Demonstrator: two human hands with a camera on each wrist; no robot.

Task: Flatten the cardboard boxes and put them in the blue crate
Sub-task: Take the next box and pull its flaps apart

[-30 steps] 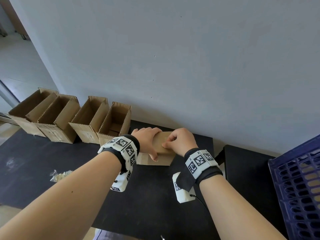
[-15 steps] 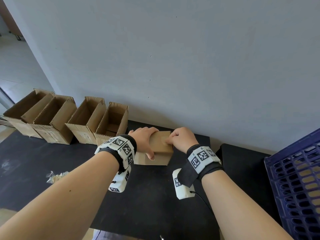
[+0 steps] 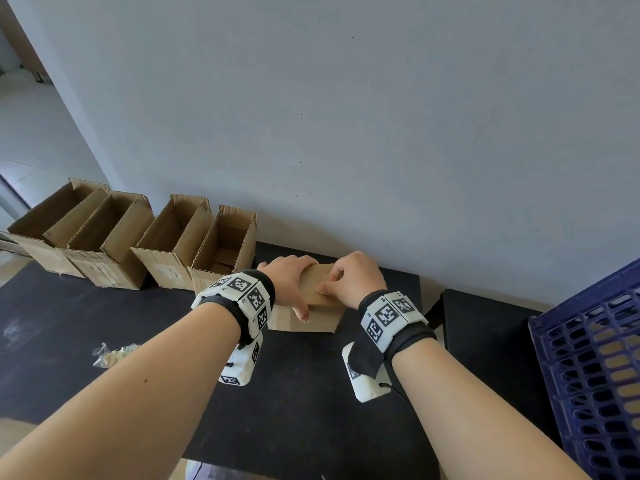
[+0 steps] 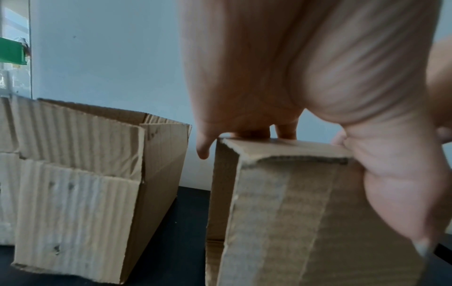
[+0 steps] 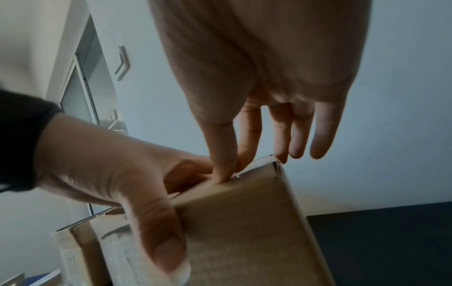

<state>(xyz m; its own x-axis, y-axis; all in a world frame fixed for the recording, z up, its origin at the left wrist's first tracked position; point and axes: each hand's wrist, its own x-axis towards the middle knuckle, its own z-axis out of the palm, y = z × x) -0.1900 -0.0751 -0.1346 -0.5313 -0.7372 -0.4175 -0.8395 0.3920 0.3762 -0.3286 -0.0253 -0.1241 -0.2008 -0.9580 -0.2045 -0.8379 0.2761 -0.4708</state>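
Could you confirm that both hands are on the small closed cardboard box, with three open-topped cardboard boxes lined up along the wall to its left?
Nearly right: the head view shows four open-topped cardboard boxes along the wall, not three. The rest stands: the left hand and right hand are both on the small closed cardboard box.

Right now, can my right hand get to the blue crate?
Probably yes: the right hand grips the box, but the crate sits open to its right with nothing between.

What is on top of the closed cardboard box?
Both hands: the left hand grips the closed box, the right hand pinches its top edge. The box's inside is hidden.
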